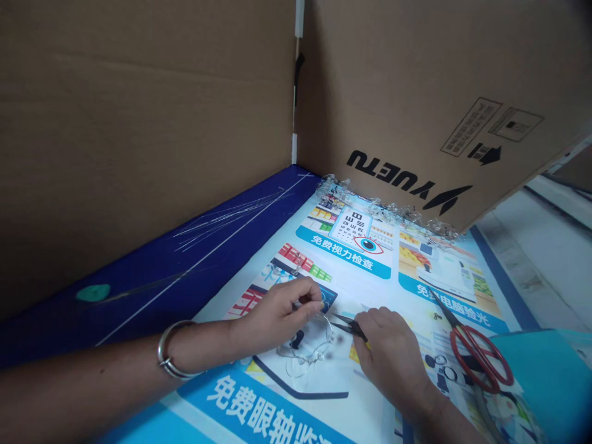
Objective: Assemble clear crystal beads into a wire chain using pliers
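Note:
A loop of thin clear wire with small glassy bits (319,353) hangs from my left hand (296,302), whose thumb and fingertips are pinched on it. In my right hand (388,345) are thin-nosed pliers (345,324) with dark jaws and a little yellow on the grip. Their jaws point left, parted slightly, close to the upper right side of the loop. Whether they touch the wire I cannot tell. Below the loop lies the printed sheet (370,370), with Chinese lettering and pictures.
Red-handled scissors (481,357) lie at the right, beside a turquoise sheet (546,370). Clear wire pieces (393,213) line the back edge below a cardboard wall (393,92). Straight wires (226,216) and a green lump (93,292) rest on the dark blue surface at left.

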Demonstrator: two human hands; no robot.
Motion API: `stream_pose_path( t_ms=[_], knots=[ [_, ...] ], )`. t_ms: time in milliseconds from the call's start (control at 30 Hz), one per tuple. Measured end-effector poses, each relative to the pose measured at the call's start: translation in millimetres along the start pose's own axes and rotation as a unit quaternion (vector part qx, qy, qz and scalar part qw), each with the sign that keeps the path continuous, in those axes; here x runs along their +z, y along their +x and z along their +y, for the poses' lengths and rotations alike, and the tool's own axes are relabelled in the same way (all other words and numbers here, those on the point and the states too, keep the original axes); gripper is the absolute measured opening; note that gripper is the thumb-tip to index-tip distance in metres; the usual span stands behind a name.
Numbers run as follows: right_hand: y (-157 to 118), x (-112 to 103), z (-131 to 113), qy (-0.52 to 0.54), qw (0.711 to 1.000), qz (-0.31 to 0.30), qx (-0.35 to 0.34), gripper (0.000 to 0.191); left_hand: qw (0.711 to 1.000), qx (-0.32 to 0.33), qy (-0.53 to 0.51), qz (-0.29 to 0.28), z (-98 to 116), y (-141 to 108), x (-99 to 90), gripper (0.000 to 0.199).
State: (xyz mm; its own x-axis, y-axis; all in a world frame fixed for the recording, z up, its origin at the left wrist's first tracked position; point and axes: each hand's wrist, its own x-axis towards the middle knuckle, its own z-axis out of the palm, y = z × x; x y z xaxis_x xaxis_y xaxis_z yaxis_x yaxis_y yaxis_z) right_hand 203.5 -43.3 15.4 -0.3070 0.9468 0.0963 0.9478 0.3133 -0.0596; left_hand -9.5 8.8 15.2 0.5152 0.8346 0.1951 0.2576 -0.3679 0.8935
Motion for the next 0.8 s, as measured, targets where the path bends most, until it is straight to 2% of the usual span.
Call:
stream_pose_path(
  t_ms=[233,367,600,800],
  knots=[
    [-0.6,0.3,-0.4,0.010,1.000,0.010,-0.009,0.005,0.995,-0.062,-0.059,0.055,-3.0,2.0,-1.6,0.011],
    [-0.4,1.1,-0.8,0.009,1.000,0.005,-0.010,0.004,0.994,-0.073,-0.071,0.051,-3.5,2.5,-1.2,0.012],
    [-0.4,-0.3,-1.6,-0.003,1.000,-0.007,0.001,0.004,0.994,-0.060,-0.062,0.061,0.1,2.5,-1.6,0.012],
    [-0.1,0.5,-0.8,-0.018,1.000,0.011,-0.012,0.003,0.997,-0.034,-0.057,0.046,-0.7,1.1,-2.2,0.012]
  ],
)
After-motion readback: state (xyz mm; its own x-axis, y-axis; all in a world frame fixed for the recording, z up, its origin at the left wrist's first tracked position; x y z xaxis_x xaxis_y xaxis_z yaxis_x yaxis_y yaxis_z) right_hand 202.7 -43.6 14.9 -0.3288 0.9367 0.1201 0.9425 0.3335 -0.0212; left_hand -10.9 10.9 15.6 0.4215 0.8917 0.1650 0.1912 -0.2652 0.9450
